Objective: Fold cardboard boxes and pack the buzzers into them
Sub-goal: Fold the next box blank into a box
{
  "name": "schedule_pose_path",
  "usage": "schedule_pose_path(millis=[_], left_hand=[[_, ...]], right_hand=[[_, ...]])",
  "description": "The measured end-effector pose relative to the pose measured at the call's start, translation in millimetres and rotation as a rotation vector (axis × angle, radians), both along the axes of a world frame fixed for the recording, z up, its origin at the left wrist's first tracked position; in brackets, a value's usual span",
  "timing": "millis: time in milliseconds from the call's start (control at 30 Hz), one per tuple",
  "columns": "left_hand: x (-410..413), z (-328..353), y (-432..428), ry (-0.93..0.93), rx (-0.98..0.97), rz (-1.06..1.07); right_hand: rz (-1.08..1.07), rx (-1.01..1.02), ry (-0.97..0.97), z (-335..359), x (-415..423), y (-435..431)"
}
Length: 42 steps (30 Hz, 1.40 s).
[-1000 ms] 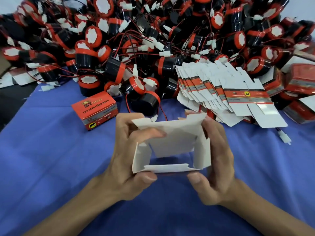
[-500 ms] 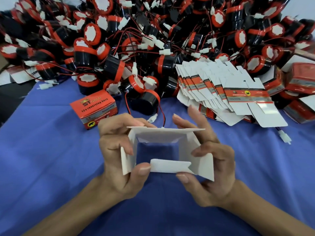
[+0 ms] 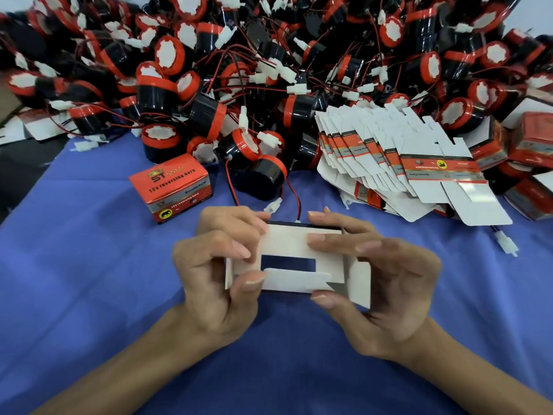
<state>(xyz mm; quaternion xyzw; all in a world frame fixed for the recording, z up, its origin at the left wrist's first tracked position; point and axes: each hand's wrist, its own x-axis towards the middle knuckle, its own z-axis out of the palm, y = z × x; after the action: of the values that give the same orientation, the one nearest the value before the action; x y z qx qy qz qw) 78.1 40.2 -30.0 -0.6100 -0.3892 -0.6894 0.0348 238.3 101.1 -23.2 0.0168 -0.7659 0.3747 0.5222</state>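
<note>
Both my hands, left hand (image 3: 215, 274) and right hand (image 3: 386, 283), grip the half-folded cardboard box (image 3: 294, 259), fingertips pressing its flaps inward.

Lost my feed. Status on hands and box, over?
Left hand and right hand both grip the half-folded box. End flaps partly folded in, gap open between them. Nearest buzzer lies just beyond, nothing blocking.

Folded the far flap of the box (image 3: 287, 242) down over its opening, leaving only a narrow dark slot at frame centre. Shifted fingers of left hand (image 3: 215, 274) and right hand (image 3: 392, 280) onto that flap.
</note>
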Motion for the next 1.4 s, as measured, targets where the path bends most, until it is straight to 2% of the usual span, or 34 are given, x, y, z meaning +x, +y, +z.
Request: schedule_pose_path(millis=[100, 300, 433, 500, 600, 700, 867, 967, 1200, 1400], left_hand=[[2, -7, 0, 0.009, -0.048, -0.014], [-2, -11, 0, 0.209, -0.100, 0.045], [-1, -14, -1, 0.199, -0.174, 0.013], [-12, -12, 6, 0.191, -0.280, -0.078], [-17, -8, 10, 0.155, -0.364, -0.218], [-6, -6, 1, 0.073, -0.331, -0.268], [-3, 1, -9, 0.058, -0.427, -0.291], [-2, 3, -13, 0.016, -0.476, -0.346], [7, 2, -13, 0.152, -0.465, -0.165], [8, -1, -12, 0.159, -0.438, -0.092]], right_hand=[[-0.067, 0.051, -0.037, -2, -1, 5], [-0.183, 0.220, -0.113, -9, -1, 13], [-0.194, 0.261, -0.154, -11, -2, 15], [-0.191, 0.265, -0.204, -11, 0, 16], [-0.156, 0.221, -0.282, -10, 1, 16], [-0.094, 0.128, -0.325, -10, 1, 14], [-0.015, -0.112, -0.393, -10, 2, 8], [0.025, -0.128, -0.426, -10, 2, 7], [0.007, -0.145, -0.457, -14, 3, 9], [0.009, -0.173, -0.474, -16, 4, 11]])
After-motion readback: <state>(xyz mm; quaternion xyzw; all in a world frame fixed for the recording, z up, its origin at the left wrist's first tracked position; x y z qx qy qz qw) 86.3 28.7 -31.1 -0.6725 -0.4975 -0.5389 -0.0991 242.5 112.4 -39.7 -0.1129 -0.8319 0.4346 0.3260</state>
